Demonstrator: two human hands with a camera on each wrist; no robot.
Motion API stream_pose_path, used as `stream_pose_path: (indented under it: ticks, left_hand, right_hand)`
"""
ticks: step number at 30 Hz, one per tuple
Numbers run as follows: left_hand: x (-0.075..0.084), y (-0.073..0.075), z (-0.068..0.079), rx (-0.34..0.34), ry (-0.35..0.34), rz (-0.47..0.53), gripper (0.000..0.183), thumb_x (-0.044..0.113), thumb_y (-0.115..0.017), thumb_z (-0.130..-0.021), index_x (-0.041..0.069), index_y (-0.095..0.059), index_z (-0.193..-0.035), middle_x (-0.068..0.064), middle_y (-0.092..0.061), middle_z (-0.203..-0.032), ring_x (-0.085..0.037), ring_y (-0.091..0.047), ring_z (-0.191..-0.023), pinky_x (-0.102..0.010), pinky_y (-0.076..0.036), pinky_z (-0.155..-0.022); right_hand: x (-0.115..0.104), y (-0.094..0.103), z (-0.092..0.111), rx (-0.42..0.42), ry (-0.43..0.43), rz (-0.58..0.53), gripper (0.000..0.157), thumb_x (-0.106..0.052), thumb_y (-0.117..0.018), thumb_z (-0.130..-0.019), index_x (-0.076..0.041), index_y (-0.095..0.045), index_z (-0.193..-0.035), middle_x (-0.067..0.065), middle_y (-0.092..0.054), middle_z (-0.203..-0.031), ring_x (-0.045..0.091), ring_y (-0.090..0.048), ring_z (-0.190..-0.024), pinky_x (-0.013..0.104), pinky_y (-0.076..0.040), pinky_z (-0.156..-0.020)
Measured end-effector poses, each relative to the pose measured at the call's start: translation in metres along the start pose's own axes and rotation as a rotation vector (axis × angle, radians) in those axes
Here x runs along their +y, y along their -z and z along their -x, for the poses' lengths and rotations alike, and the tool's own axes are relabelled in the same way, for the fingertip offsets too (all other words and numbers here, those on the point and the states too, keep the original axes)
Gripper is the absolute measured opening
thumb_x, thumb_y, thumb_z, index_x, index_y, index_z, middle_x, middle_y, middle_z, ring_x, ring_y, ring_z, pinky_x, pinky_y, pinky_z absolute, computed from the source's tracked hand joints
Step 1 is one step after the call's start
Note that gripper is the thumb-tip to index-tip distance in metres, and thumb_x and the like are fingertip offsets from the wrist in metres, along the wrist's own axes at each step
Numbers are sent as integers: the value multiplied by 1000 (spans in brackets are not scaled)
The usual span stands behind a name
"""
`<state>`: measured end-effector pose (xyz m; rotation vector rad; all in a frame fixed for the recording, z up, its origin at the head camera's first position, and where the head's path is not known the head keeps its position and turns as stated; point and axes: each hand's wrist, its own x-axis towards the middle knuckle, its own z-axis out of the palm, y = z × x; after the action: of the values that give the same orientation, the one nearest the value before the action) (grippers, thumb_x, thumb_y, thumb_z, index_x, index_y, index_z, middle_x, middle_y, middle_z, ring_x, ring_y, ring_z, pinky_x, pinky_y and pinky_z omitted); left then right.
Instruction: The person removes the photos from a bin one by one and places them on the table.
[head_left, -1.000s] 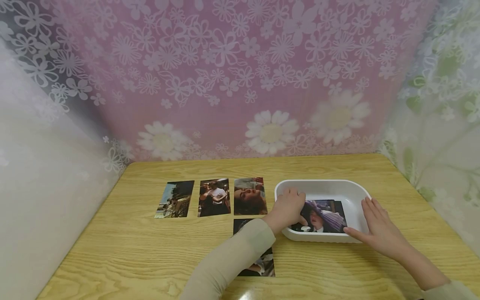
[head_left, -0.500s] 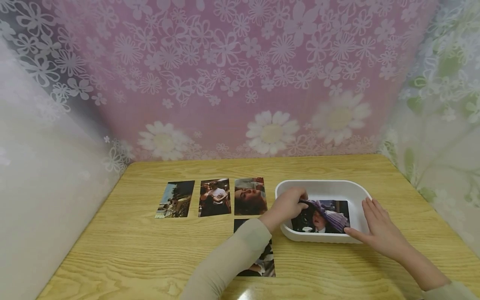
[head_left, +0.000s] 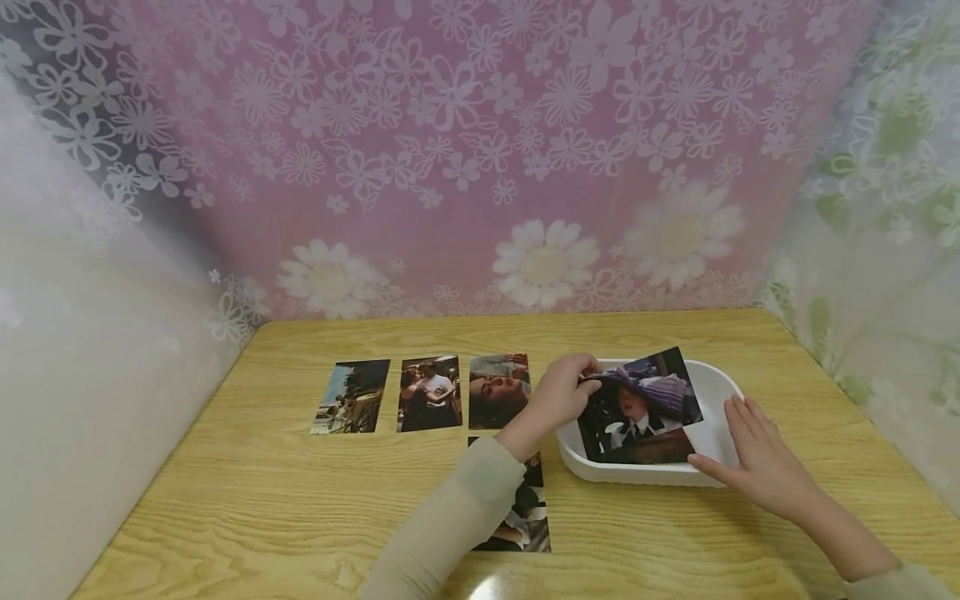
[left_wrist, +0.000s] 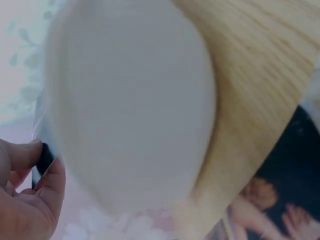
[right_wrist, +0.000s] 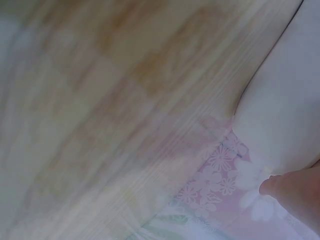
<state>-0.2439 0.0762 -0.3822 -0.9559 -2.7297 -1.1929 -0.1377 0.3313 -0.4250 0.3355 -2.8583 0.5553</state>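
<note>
My left hand (head_left: 561, 396) pinches the left edge of a photo print (head_left: 652, 396) showing a purple striped hat, lifted and tilted above the white tray (head_left: 720, 387). In the left wrist view, thumb and curled fingers (left_wrist: 52, 187) hold the dark edge of the print. Beneath it, part of another print (head_left: 656, 450) shows inside the tray. My right hand (head_left: 768, 462) rests along the tray's right end with fingers straight, the thumb at the front rim. In the right wrist view only a fingertip (right_wrist: 287, 187) shows beside the white tray wall (right_wrist: 280, 120).
On the wooden table (head_left: 262, 500) left of the tray lie a landscape print (head_left: 351, 397), a print of a couple (head_left: 429, 393) and a face close-up (head_left: 495, 387). More prints (head_left: 528, 521) lie nearer, partly under my left sleeve (head_left: 457, 517). A pink floral backdrop (head_left: 450, 167) stands behind.
My left hand has taken the hat print by its left edge and raised it from the tray bottom, uncovering another print. The right hand stays at the tray's right end.
</note>
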Motion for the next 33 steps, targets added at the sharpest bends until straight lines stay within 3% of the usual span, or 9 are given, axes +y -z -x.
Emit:
stream_pose_path:
  ticks: [6, 10, 20, 25, 33]
  left_hand:
    - [2, 23, 13, 85, 88, 190, 11, 13, -55, -88, 10, -56, -99, 1, -56, -89, -10, -51, -74, -22, -41, -64]
    - [-3, 40, 27, 76, 129, 298, 9, 13, -57, -87, 8, -56, -94, 0, -56, -88, -12, -54, -81, -25, -43, -70]
    - [-33, 71, 85, 51, 209, 573, 11, 0, -57, -84, -3, -50, -92, -5, -51, -82, -13, -48, -68, -26, -41, -62]
    - [-46, 86, 116, 48, 224, 579, 18, -5, -53, -84, -5, -50, -102, -7, -48, -89, -16, -46, -76, -29, -40, -69]
    - [-62, 103, 162, 122, 304, 522, 12, -6, -50, -86, 1, -47, -94, -8, -43, -89, -21, -46, -81, -32, -37, -66]
  right_hand:
    - [0, 2, -1, 2, 3, -1, 94, -40, -63, -79, 21, -13, -130, 40, -11, -133, 35, 12, -129, 51, 7, -99]
    - [1, 2, -2, -2, 6, -2, 94, -40, -63, -79, 21, -12, -130, 40, -11, -133, 35, 12, -129, 50, 9, -99]
    - [1, 3, -1, -35, -18, -9, 95, -41, -62, -80, 20, -11, -131, 39, -9, -134, 34, 14, -129, 56, 3, -97]
    - [2, 1, -1, -34, -18, -10, 94, -41, -61, -80, 20, -10, -131, 39, -9, -134, 33, 14, -129, 57, 3, -97]
    - [3, 3, -2, -38, -17, -9, 94, -41, -61, -80, 20, -10, -131, 40, -9, -134, 34, 14, -129, 56, 4, -97]
